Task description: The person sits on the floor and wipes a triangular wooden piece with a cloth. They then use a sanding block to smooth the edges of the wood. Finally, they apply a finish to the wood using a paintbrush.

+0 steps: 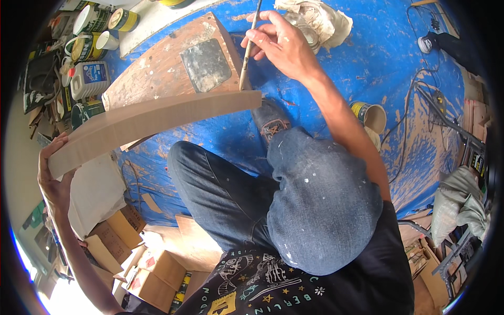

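Note:
A long, pale brown board point(157, 116) stretches across the left and middle of the view. My left hand point(55, 181) grips its left end, with fingers wrapped around the edge. Between the fingers of my right hand point(283, 46) is a thin paintbrush point(250, 44), pointing down. Its lower tip is at the board's right end; whether it touches the surface I cannot tell. Behind the board lies a paint-spotted wooden platform point(157, 60) with a dark grey plate point(206, 65) on it. The board's right end lies just above my shoe point(274, 123).
Paint cans and a white jug point(90, 80) crowd the left side. A crumpled cloth point(333, 23) and a round can lie beyond my right hand. An open tin point(374, 116) stands right on the blue sheet point(336, 142). Cables, a metal frame and another person's shoe point(425, 44) are far right.

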Demonstrator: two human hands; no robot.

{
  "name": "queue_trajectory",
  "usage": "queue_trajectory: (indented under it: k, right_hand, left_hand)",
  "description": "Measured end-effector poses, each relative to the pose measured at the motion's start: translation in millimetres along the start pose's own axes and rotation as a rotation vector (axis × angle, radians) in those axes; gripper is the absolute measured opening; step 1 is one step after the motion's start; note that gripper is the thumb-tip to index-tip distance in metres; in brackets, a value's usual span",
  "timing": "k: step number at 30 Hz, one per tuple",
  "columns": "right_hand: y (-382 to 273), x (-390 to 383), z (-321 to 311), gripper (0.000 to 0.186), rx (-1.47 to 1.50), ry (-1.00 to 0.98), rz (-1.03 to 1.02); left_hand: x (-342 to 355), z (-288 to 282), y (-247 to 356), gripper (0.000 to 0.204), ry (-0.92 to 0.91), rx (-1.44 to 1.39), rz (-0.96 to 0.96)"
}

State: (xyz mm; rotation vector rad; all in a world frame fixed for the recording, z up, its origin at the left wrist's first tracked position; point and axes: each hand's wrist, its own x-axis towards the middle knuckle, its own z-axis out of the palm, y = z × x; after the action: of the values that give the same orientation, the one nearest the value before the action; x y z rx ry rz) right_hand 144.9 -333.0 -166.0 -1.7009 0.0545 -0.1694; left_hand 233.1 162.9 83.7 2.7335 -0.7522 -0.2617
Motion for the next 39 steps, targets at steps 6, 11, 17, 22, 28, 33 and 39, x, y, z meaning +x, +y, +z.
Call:
queue_trajectory:
  k: [6, 11, 17, 22, 28, 33, 39]
  right_hand:
    - [-1, -5, -9, 0.032, -0.01, -0.049, 0.07]
    - [-8, -1, 5, 0.033, -0.019, -0.047, 0.017]
    - [-4, 0, -2, 0.031, 0.024, -0.055, 0.045]
    - [-3, 4, 11, 0.031, 0.025, -0.049, 0.025]
    - [-4, 5, 2, 0.031, 0.031, -0.039, 0.045]
    - [-3, 7, 12, 0.031, 0.033, -0.059, 0.011]
    - [-1, 14, 10, 0.033, 0.025, -0.016, -0.069]
  left_hand:
    - [1, 0, 3, 0.061, 0.0, 0.025, 0.018]
    - [1, 0, 4, 0.061, 0.002, 0.052, 0.019]
    - [0, -2, 3, 0.062, 0.003, 0.037, 0.007]
    - [0, 0, 0, 0.061, 0.006, 0.008, 0.006]
    - [0, 0, 3, 0.061, 0.01, 0.01, 0.008]
    - [0, -1, 0, 0.061, 0.003, 0.01, 0.032]
    - [-1, 0, 2, 0.059, 0.002, 0.005, 0.037]
